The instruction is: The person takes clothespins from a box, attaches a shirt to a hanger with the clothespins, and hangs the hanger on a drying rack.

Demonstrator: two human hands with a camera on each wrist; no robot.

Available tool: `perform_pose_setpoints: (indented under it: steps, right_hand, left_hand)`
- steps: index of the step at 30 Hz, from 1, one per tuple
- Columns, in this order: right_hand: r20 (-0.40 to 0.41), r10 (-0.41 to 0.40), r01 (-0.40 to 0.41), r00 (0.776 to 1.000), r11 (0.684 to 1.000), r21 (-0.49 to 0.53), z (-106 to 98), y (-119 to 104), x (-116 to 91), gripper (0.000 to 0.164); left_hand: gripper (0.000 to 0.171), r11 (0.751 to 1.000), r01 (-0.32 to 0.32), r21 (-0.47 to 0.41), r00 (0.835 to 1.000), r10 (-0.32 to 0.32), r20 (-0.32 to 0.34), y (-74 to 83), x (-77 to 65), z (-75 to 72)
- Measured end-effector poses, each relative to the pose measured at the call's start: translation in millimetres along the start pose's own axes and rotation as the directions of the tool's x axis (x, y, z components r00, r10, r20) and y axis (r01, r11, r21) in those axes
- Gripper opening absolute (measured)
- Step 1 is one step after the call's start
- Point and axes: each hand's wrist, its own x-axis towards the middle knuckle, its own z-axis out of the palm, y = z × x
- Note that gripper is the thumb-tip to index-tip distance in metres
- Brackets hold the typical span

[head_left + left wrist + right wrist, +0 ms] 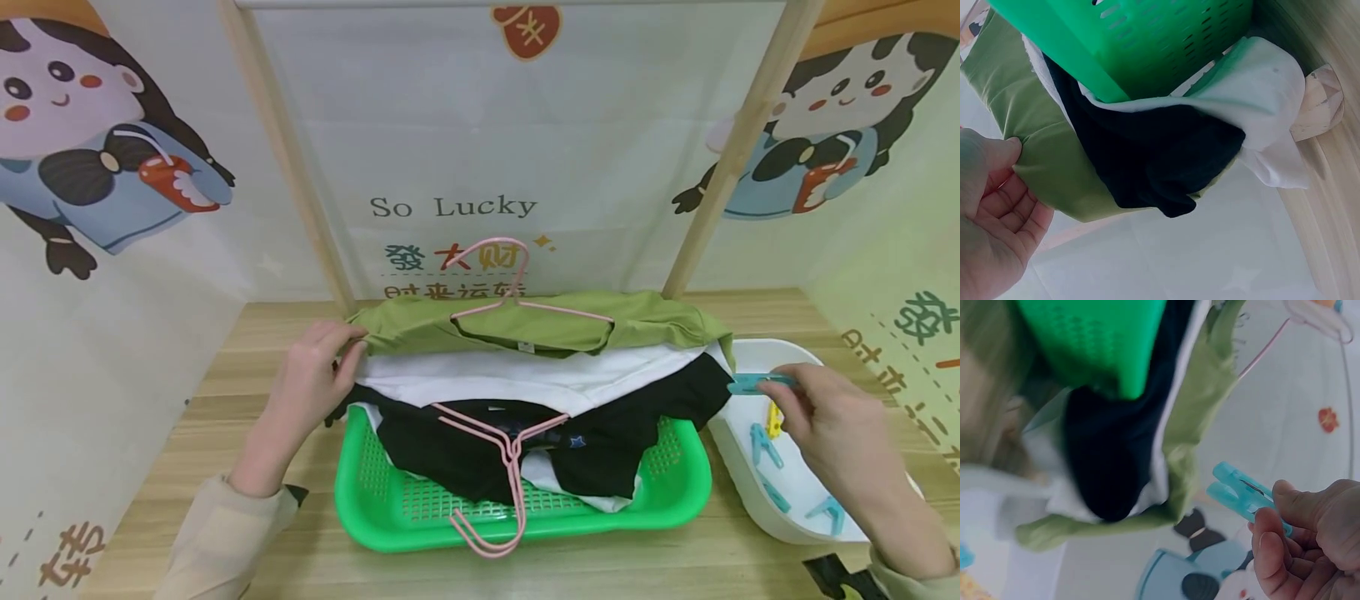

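Olive-green shirt: spread over the back of the pile (pixel 408 327), long axis running side to side, its left end at the left hand and its right end near the right hand.
Pink hanger: set at the shirt's neckline (pixel 566 311), hook standing up toward the back.
Left hand: thumb and finger pinch the shirt's left edge (pixel 318 362); the other fingers are loosely curled.
Right hand: nearer the shirt's right end (pixel 843 425), fingers closed round one end of a blue clothespin (pixel 761 383).
Clothespin to cloth: long axis roughly side to side, free end pointing left toward the shirt; the right wrist view shows a gap between them.
White garment: just in front of the shirt (pixel 450 372).
Black garment: in front of the white one (pixel 442 458), with more pink hangers (pixel 512 467) on it.
Green basket: beneath the pile (pixel 375 537).
White tub: right of the basket (pixel 757 500), holding blue clips (pixel 828 512) and a yellow clip (pixel 775 419).
Wooden posts: behind, one to each side (pixel 281 142).
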Motion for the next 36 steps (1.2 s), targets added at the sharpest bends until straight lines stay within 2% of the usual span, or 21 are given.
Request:
perform_pose_setpoints:
  steps: [7, 16, 19, 25, 31, 36]
  right_hand:
    - [-0.025, -0.08, 0.081, 0.996, 0.996, 0.041, 5.4, -19.1, 18.6, 0.061]
    - [-0.066, -0.236, 0.242, 0.969, 0.964, 0.113, 21.7, -54.4, 47.2, 0.057]
    - [-0.089, -0.282, 0.294, 0.955, 0.938, 0.182, 29.4, -67.6, 58.3, 0.053]
    - [-0.128, -0.372, 0.394, 0.919, 0.862, 0.318, 44.1, -98.8, 80.0, 0.043]
    - [-0.12, -0.426, 0.437, 0.897, 0.808, 0.396, 55.6, -129.5, 97.7, 0.036]
    - [-0.115, -0.461, 0.463, 0.88, 0.778, 0.424, 67.1, -149.7, 108.1, 0.036]
  left_hand:
    - [0.013, 1.0, 0.011, 0.002, 1.0, -0.011, -0.002, 1.6, 1.1, -1.2]
    - [0.014, 1.0, 0.019, -0.009, 1.0, -0.019, 0.007, 3.7, 2.4, -3.5]
    - [0.014, 1.0, 0.016, -0.009, 1.0, -0.016, 0.006, 4.1, 2.8, -3.9]
    - [0.014, 0.999, 0.03, -0.018, 1.0, -0.03, 0.005, 4.7, 1.7, -5.8]
    - [0.013, 0.999, 0.039, -0.018, 0.999, -0.039, -0.005, 5.1, 0.7, -7.1]
    - [0.013, 0.999, 0.021, -0.032, 1.0, -0.022, -0.014, 5.6, 1.5, -7.1]
